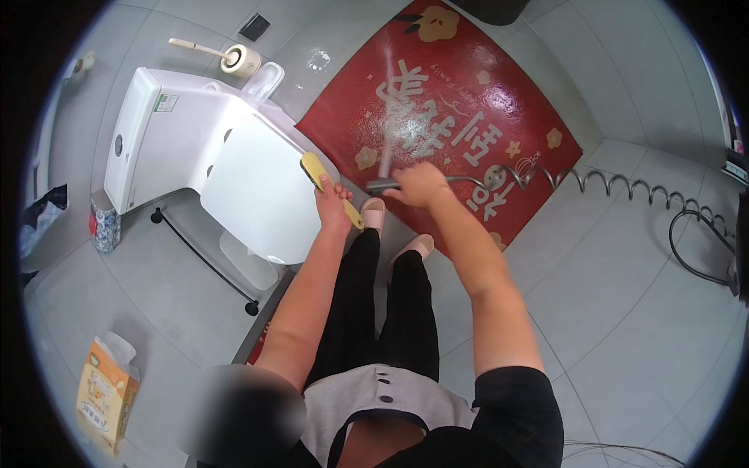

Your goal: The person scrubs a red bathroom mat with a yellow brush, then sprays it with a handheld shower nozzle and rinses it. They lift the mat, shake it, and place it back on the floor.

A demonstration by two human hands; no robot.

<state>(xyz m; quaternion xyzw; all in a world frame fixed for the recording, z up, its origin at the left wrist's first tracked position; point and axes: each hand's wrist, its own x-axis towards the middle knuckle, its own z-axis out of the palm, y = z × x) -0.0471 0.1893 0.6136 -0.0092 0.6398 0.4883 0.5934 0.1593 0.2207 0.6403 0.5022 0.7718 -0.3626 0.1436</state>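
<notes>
In the head view, my left hand point(332, 205) grips a yellow scrubbing brush point(314, 168) by its handle, beside the closed lid of a white toilet point(257, 181). My right hand point(420, 184) is closed around a dark handheld sprayer point(383, 186) with a coiled metal hose point(550, 177) running off to the right. A jet of water leaves the sprayer and lands on a wet red floor mat point(339, 111) with flower patterns and large writing. The mat lies on the floor just past my slippers.
A toilet brush in its round holder point(241, 61) stands behind the toilet, near a clear plastic container point(264, 82). A black rod point(202, 260) with round ends is at the left, and an orange tissue pack point(106, 392) at the lower left. Grey tiled walls surround the mat.
</notes>
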